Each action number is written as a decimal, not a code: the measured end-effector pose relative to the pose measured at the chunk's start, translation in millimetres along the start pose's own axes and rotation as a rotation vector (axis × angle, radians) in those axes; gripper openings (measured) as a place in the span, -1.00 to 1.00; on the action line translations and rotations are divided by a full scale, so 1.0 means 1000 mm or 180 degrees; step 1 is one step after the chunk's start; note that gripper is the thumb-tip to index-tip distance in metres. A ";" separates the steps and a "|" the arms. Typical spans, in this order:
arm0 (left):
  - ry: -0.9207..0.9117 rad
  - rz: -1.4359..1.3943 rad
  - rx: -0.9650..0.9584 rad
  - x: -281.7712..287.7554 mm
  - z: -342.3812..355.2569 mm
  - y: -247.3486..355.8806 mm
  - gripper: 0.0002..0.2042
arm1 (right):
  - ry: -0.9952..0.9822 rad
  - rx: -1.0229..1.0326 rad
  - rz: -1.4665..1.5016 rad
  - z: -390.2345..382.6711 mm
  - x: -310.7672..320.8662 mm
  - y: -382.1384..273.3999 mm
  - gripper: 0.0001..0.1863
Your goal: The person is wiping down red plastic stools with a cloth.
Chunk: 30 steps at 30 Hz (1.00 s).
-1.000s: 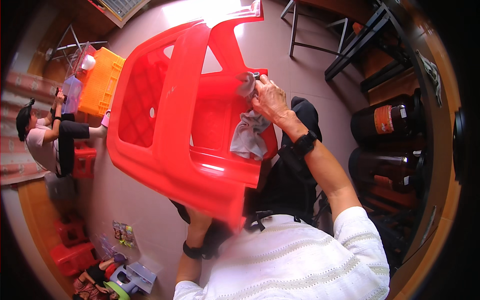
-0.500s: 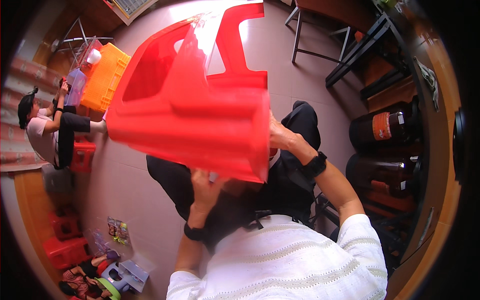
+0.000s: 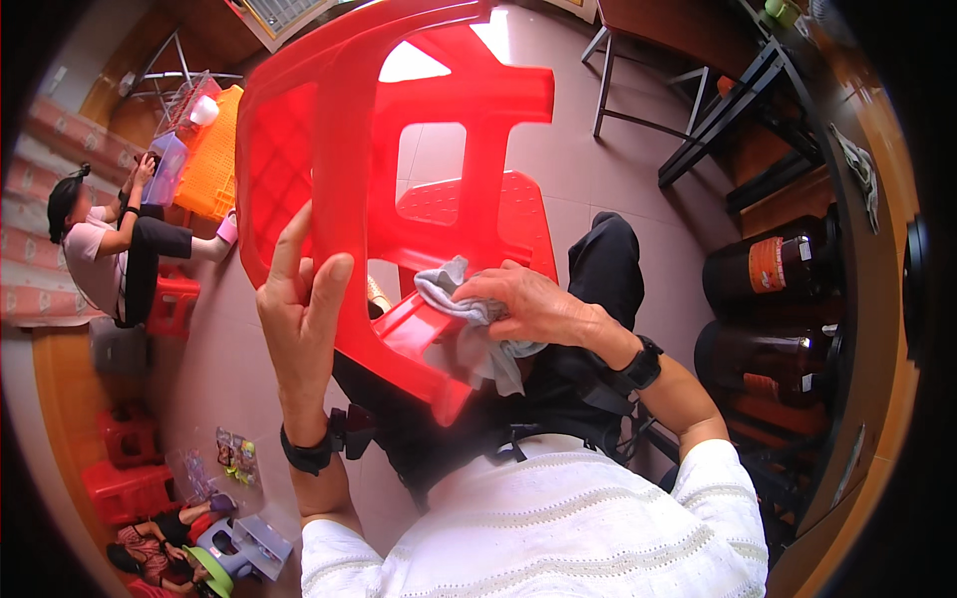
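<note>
A red plastic stool is held tipped up in front of me, its open frame and legs showing. My right hand is closed on a crumpled grey cloth, pressed against a bar at the stool's near end; part of the cloth hangs below the hand. At the stool's left side is my left hand, thumb and index finger stretched apart; how firmly it touches the stool I cannot tell. Behind the frame shows another red stool top with a dotted surface.
To the left a person sits on a red stool beside a yellow crate. Another person is low at the lower left, near stacked red stools. Large dark jars line the right; a table stands at the back.
The stool has turned so that its open frame faces me. My left hand has moved up and left from beneath it. My right hand, with the cloth now visible, is at the stool's near end.
</note>
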State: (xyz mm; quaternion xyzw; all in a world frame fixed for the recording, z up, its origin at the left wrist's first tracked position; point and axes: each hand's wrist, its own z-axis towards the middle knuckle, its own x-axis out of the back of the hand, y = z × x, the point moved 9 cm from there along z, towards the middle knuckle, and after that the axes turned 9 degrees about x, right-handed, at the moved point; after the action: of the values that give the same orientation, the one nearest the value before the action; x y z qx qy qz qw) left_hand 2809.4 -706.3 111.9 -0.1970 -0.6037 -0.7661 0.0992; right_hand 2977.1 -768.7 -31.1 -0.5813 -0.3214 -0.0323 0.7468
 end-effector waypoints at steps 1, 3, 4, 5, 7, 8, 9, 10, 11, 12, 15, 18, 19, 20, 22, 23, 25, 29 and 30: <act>0.0005 0.0005 0.0009 0.002 0.005 0.004 -0.57 | -0.0172 -0.0068 -0.0064 0.001 0.000 -0.001 -0.49; -0.0074 0.0249 0.0005 0.000 0.017 0.011 -0.54 | -0.0310 -0.0230 -0.0050 0.003 0.012 -0.001 -0.50; -0.0076 0.0246 0.0016 0.000 0.022 0.013 -0.54 | -0.0082 0.0000 -0.0040 0.005 0.028 -0.004 -0.52; -0.0276 0.0287 0.0173 -0.005 0.028 0.011 -0.53 | 0.0170 0.0010 0.0229 0.006 0.044 0.000 -0.51; -0.0547 0.0199 0.0358 -0.015 0.036 0.011 -0.52 | 0.0416 0.0013 0.0502 0.015 0.071 0.002 -0.50; -0.0542 0.0204 0.0375 -0.018 0.040 0.010 -0.52 | 0.0807 -0.0041 0.0358 0.020 0.093 0.001 -0.49; -0.0616 0.0136 0.0384 -0.024 0.044 0.010 -0.52 | 0.1210 -0.0104 0.0204 0.021 0.112 0.004 -0.48; -0.0687 0.0069 0.0394 -0.029 0.047 0.010 -0.52 | 0.1206 -0.0114 0.0210 0.027 0.114 0.010 -0.48; -0.0689 0.0070 0.0406 -0.031 0.049 0.010 -0.52 | 0.1822 -0.0010 -0.0687 0.026 0.131 0.010 -0.52; -0.0721 0.0117 0.0404 -0.033 0.051 0.009 -0.52 | 0.2414 0.0103 -0.1587 0.023 0.139 0.005 -0.55; -0.0792 0.0204 0.0455 -0.038 0.055 0.008 -0.51 | 0.2004 -0.0351 -0.2054 0.036 0.105 0.072 -0.50; -0.0747 0.0228 0.0426 -0.043 0.053 0.005 -0.52 | 0.1315 -0.0792 -0.2101 0.045 0.069 0.126 -0.50; -0.0682 0.0195 0.0323 -0.044 0.054 0.008 -0.53 | 0.1463 -0.0599 -0.1975 0.046 0.069 0.123 -0.50; -0.0699 0.0207 0.0334 -0.045 0.056 0.008 -0.53 | 0.1613 -0.0409 -0.1851 0.046 0.069 0.120 -0.50; -0.0770 0.0365 0.0490 -0.047 0.060 0.004 -0.54 | 0.1501 -0.0419 -0.1564 0.046 0.067 0.121 -0.51; -0.0797 0.0363 0.0506 -0.049 0.061 0.003 -0.54 | 0.1402 -0.0405 -0.1290 0.047 0.063 0.122 -0.53; -0.0705 0.0254 0.0578 -0.050 0.060 0.001 -0.55 | 0.1179 -0.0488 -0.1145 0.048 0.045 0.123 -0.55; -0.0711 -0.0015 0.0509 -0.056 0.062 -0.002 -0.56 | 0.0846 -0.0157 -0.0914 0.041 -0.013 0.099 -0.68; -0.0729 -0.0008 0.0514 -0.058 0.062 -0.003 -0.56 | 0.0786 -0.0042 -0.0806 0.039 -0.024 0.092 -0.70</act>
State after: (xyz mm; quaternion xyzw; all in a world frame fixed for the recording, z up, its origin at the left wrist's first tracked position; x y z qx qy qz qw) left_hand 2871.4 -651.0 96.7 -0.2738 -0.6710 -0.6876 0.0442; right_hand 2979.5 -712.8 -116.9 -0.5326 -0.2976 -0.1994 0.7668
